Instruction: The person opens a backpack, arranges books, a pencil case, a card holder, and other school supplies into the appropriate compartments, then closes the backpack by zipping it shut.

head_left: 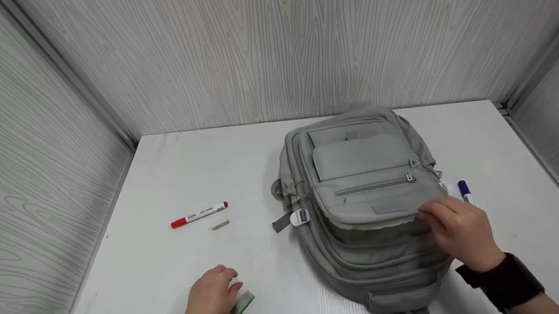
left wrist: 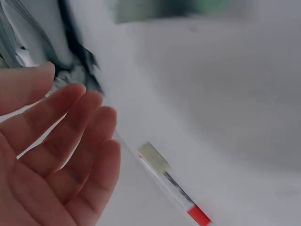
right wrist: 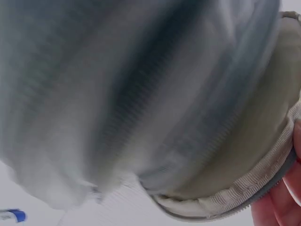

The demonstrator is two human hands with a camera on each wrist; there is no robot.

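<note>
A grey backpack [head_left: 368,250] lies on the white table with its front pocket unzipped. My right hand [head_left: 460,229] pinches the edge of the pocket flap [head_left: 380,204] near its right corner and holds it up. The right wrist view shows the flap's zipper edge [right wrist: 235,195] against my fingers, beside the gaping pocket. My left hand [head_left: 213,294] hovers at the front left, beside a small green block [head_left: 243,303]. In the left wrist view its fingers [left wrist: 96,127] are loosely bent with nothing between them, and the green block [left wrist: 141,10] is blurred at the top.
A red-capped white marker [head_left: 199,215] lies left of the backpack, with a small pale greenish stick [head_left: 220,225] beside it. A blue-capped marker [head_left: 464,190] lies to the right, partly hidden by my right hand. Wood-grain panels [head_left: 270,51] stand behind and on both sides.
</note>
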